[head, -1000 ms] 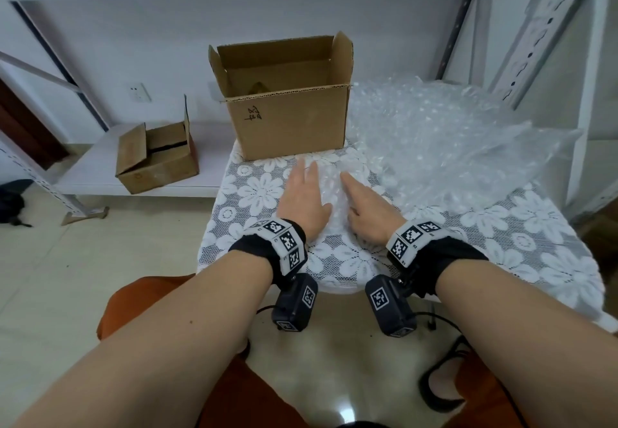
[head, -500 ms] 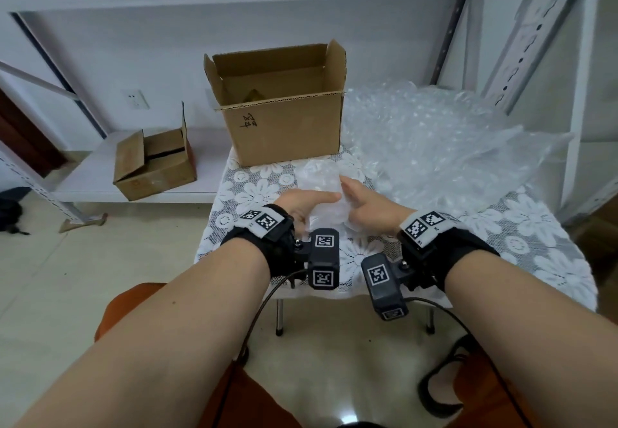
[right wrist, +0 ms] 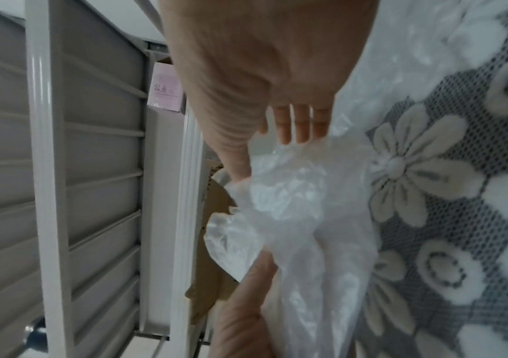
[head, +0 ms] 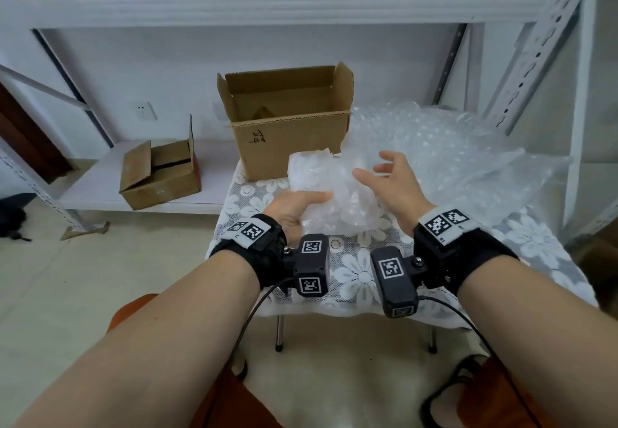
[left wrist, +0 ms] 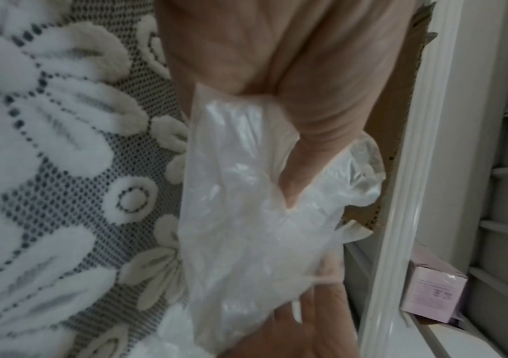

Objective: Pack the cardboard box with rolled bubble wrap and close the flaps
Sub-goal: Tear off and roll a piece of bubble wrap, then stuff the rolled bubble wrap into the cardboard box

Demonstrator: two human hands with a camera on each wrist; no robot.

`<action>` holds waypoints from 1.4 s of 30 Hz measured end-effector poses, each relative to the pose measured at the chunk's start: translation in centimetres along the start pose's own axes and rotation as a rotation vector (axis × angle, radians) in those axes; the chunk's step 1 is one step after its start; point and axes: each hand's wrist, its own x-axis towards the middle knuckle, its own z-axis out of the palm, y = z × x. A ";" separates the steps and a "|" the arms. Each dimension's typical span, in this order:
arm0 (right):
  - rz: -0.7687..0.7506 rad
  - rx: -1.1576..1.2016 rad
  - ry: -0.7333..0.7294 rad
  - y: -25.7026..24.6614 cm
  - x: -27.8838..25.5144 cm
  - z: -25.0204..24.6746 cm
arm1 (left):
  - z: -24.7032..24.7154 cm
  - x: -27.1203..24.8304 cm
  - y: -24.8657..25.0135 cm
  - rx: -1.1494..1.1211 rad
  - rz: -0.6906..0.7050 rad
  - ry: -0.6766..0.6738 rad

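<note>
Small opened carton (head: pixel 160 173) on low shelf, far left, seen by head view only. Left hand (head: pixel 294 208) grips bubble wrap roll (head: pixel 329 193) from below, thumb on top; left wrist view shows thumb (left wrist: pixel 310 155) pressed into film. Cardboard box (head: pixel 287 126) behind, flaps up. Right hand (head: pixel 396 187) spread wide beside roll, holding nothing; right wrist view shows fingertips (right wrist: pixel 301 128) at wrap edge. Loose bubble wrap pile (head: pixel 451 160) at right.

Beyond your fingertips, the cardboard box (head: pixel 291 146) carries a small black handwritten mark (head: pixel 257 136) on its front wall, too scrawled to read. Past your right hand's fingers (right wrist: pixel 295 126), the pink box (right wrist: pixel 165 89) on the shelf bears two pink characters reading "公主". Past your left thumb (left wrist: pixel 304 169), the same kind of pink box (left wrist: pixel 433 293) shows printed lines, too blurred to read. Your wristbands (head: pixel 252 230) carry square black-and-white code tags, no legible words.
</note>
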 end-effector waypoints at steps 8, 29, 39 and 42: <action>-0.270 -0.305 -0.020 -2.3 -0.3 3.3 | 1.7 -0.7 2.5 0.181 0.348 0.011; -0.454 -0.098 -0.115 -8.3 1.1 5.0 | 1.9 -2.9 8.7 -0.284 0.256 -0.164; -0.329 0.110 0.104 -11.1 4.9 3.3 | -0.4 -3.5 13.1 0.664 0.955 0.504; -0.329 -0.025 0.196 -12.0 7.5 3.5 | -1.3 -1.3 14.4 0.988 0.922 0.500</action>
